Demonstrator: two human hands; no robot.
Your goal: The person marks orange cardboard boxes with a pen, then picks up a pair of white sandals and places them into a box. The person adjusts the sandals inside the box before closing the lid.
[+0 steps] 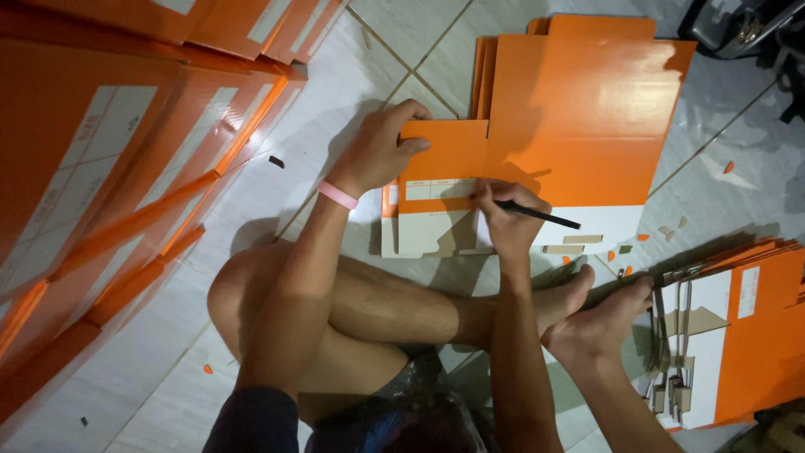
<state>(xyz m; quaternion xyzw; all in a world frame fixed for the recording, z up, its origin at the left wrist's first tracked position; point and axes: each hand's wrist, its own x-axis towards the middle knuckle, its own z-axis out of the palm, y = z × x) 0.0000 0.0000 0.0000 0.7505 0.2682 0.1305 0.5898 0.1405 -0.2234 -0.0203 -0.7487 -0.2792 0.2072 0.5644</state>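
Tiled floor (402, 33): left hand (377, 151) pins orange carton (579, 109); right hand (503, 218) grips black pen (537, 215).

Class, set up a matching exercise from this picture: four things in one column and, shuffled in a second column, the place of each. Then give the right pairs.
Things:
1. pen
2. wristband
3. left hand
4. flat box

Places:
A. on the tiled floor
B. in the right hand
C. pressing on the orange flap
D. round the left wrist

Pairs: 1-B, 2-D, 3-C, 4-A
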